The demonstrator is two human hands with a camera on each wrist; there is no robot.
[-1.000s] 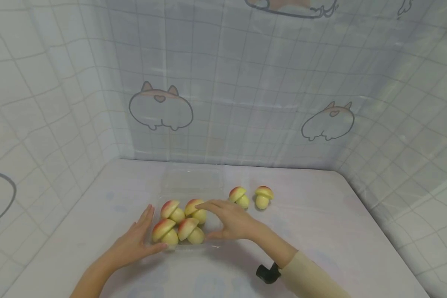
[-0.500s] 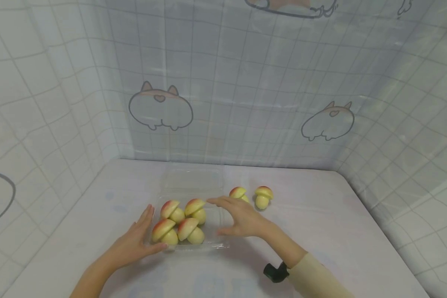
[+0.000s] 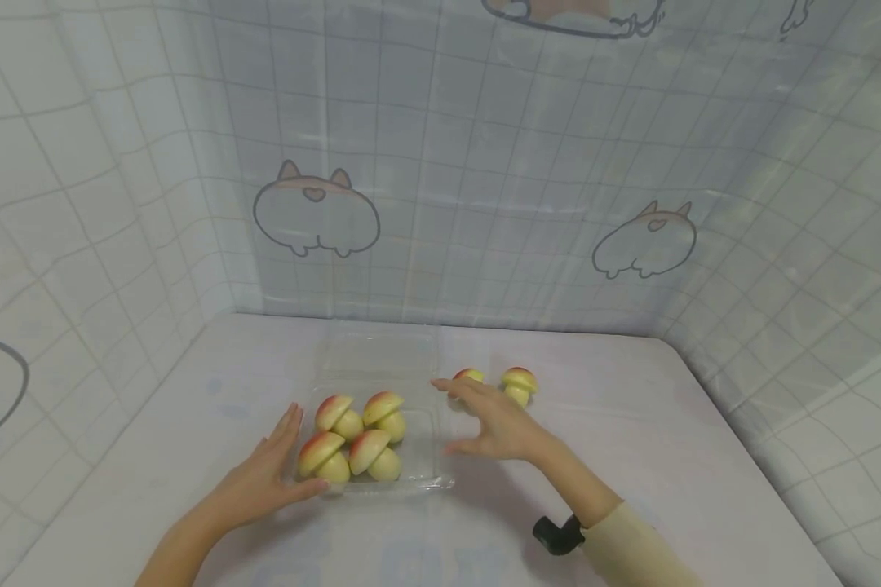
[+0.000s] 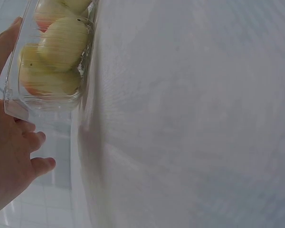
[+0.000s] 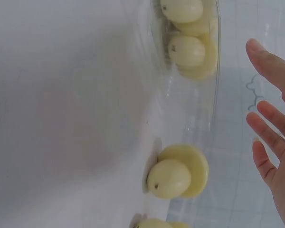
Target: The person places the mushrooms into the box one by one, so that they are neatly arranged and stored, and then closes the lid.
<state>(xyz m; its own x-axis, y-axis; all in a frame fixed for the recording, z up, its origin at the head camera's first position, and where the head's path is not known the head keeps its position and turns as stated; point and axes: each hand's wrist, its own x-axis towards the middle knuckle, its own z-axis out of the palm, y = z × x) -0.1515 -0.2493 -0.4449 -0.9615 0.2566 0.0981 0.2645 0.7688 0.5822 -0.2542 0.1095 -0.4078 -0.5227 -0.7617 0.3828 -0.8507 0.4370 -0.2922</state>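
Fingers [image 5: 266, 133] on our right hand [image 3: 501, 424] are spread and empty, while our left hand's [image 3: 260, 481] lie relaxed along the 9 o'clock side of the clear box [image 3: 422, 461]. Four mushroom-shaped pieces [image 3: 370, 450] sit in it, two loose mushrooms [image 3: 520, 380] on the tabletop [image 3: 624, 424] toward 2 o'clock; looks like we're mid-packing, so next probably calls for a gentle right-hand pinch.

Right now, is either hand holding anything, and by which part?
No grip shows: the left hand, fingers extended, lies at the near left corner of the clear container; the right hand holds nothing.
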